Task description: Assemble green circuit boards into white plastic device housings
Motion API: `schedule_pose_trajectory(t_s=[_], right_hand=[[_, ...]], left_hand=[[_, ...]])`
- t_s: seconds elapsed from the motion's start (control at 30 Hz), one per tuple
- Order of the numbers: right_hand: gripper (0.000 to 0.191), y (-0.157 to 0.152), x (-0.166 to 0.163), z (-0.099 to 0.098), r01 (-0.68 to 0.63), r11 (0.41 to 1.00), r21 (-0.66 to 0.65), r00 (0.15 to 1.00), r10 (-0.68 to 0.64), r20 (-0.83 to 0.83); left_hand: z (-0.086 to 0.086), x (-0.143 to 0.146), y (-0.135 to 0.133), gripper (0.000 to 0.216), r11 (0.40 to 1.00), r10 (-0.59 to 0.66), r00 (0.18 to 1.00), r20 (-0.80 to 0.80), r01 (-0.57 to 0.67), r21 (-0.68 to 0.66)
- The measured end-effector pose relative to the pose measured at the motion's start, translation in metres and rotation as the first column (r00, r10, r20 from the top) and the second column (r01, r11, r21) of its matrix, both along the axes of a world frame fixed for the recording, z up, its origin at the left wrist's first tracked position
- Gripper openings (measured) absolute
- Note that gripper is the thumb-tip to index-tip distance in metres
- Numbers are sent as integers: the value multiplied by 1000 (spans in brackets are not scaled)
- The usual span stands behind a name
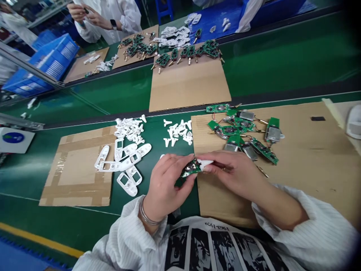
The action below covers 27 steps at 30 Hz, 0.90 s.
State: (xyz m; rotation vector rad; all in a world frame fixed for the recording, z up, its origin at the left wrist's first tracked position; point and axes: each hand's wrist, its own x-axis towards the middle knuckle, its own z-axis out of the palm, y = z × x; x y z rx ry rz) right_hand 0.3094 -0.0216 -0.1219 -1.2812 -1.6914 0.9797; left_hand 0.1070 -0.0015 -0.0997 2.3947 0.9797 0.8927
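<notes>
Between thumb and fingers, my left hand (168,180) grips a green circuit board (191,168) just above the table. My right hand (235,171) pinches a small white plastic tip (205,164) against the board's right end. Part of the board is covered by my left fingers. Left of my hands lie white plastic shells (128,163) with rectangular openings. Beyond them sits a heap of small white tips (129,130), with a second group of white tips (179,131) closer to the middle. Several circuit boards with metal blocks (237,130) are piled behind my right hand.
Under the right pile is a cardboard sheet (304,162); a taped cardboard piece (81,169) lies at left. Across a dark rail, another cardboard sheet (190,86) carries circuit boards with brass pins (190,52). A co-worker (104,19) stands opposite, near a blue crate (45,64).
</notes>
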Motion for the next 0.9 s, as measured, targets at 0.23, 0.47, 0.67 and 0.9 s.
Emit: schedule_pose_trajectory(t_s=[0.23,0.47,0.67,0.9], right_hand=[[28,3,-7,-8,-55,998,-25,998,54,-42],[23,-2,-5,-14,-48,993,112,992,34,119],[26,1,13,-18,82,997,-8,995,-81,57],[27,0,15,-21,95,995,3,991,-95,92]], left_hand=[[-11,-1,-9,48,995,86,996,13,-85,-45],[-3,-35,3,39,979,150,987,52,-141,-144],[-2,-141,41,23,828,472,634,-613,-558,61],[-30,-154,52,32,849,377,592,-713,-528,11]])
